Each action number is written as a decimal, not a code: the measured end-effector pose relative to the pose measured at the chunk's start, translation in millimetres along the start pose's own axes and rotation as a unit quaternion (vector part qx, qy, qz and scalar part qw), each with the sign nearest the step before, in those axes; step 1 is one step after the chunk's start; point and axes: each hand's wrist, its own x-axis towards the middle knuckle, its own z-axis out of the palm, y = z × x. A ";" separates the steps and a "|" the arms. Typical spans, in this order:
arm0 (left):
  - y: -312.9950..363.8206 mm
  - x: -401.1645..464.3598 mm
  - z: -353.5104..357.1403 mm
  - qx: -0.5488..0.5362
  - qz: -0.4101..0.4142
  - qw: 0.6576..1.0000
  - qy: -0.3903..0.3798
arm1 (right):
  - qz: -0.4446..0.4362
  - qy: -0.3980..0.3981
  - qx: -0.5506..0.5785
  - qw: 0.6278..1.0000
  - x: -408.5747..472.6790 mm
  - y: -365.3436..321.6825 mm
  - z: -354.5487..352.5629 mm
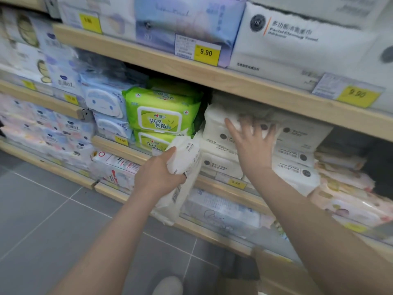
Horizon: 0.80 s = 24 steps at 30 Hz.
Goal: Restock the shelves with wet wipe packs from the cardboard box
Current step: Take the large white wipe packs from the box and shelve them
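Observation:
My left hand [158, 175] grips a white wet wipe pack [185, 167], held on end in front of the middle shelf. My right hand [253, 143] is spread flat, fingers straight, pressing on the top pack of a stack of white wet wipe packs [219, 128] on that shelf. More white packs [297, 150] of the same kind are piled to the right of the stack. The cardboard box is only partly seen at the bottom edge [238, 286].
Green wipe packs [161, 116] and blue packs [104, 101] stand left of the white stack. The wooden shelf edge [212, 77] above carries yellow price tags [205, 52]. Pink floral packs [348, 188] lie at right. Grey tiled floor [53, 220] spreads at lower left.

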 end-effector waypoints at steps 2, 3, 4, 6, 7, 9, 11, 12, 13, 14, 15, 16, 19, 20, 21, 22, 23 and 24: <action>-0.7 -0.2 0.4 -0.002 0.003 1.000 0.000 | -0.015 0.016 -0.014 1.000 -7.2 -2.4 9.0; -1.4 0.0 1.1 -0.003 0.005 1.000 0.000 | -0.021 0.026 -0.013 0.999 -6.7 -0.8 13.2; -1.8 0.0 2.1 -0.004 0.004 1.000 0.001 | -0.022 0.032 -0.012 0.999 -4.9 1.6 16.3; -2.2 0.5 4.8 -0.008 0.001 1.000 0.004 | -0.017 0.048 -0.013 0.999 3.2 5.0 22.9; -2.3 1.7 6.6 -0.010 0.000 1.000 0.007 | -0.016 0.060 -0.013 0.998 9.2 6.0 25.7; -2.9 4.4 9.9 -0.011 0.003 1.000 0.011 | -0.020 0.078 -0.006 0.997 22.3 5.9 34.8; -3.3 6.7 11.7 -0.008 0.006 1.000 0.014 | -0.023 0.094 0.001 0.995 35.1 4.1 45.2; -3.8 7.6 12.1 -0.005 0.007 1.000 0.014 | -0.024 0.102 0.010 0.994 41.0 1.4 50.4; -4.4 8.0 12.6 -0.003 0.008 1.000 0.013 | -0.024 0.105 0.027 0.994 46.6 -2.3 55.6; -5.2 8.2 13.0 -0.003 0.010 1.000 0.012 | -0.022 0.100 0.044 0.994 52.0 -5.7 60.2; -5.8 8.2 13.1 -0.005 0.011 1.000 0.012 | -0.021 0.093 0.056 0.994 57.2 -7.8 63.3; -6.7 8.0 13.4 -0.009 0.011 1.000 0.010 | -0.021 0.083 0.062 0.994 62.3 -7.9 64.7; -10.2 7.7 14.6 -0.011 0.013 1.000 0.000 | -0.032 0.034 0.084 0.995 72.3 -0.1 65.9; -11.6 7.7 14.9 -0.009 0.013 1.000 -0.005 | -0.034 0.025 0.092 0.995 73.2 2.2 66.0; -13.2 7.4 14.9 -0.008 0.011 1.000 -0.010 | -0.036 0.023 0.096 0.994 73.2 3.2 65.6; -14.2 7.0 15.0 -0.006 0.011 1.000 -0.014 | -0.037 0.020 0.100 0.994 73.3 3.1 65.1; -14.9 6.6 15.2 -0.005 0.012 1.000 -0.016 | -0.038 0.012 0.108 0.993 73.3 2.9 63.8; -15.1 6.1 15.5 -0.006 0.014 1.000 -0.016 | -0.040 0.002 0.120 0.992 73.3 3.4 62.6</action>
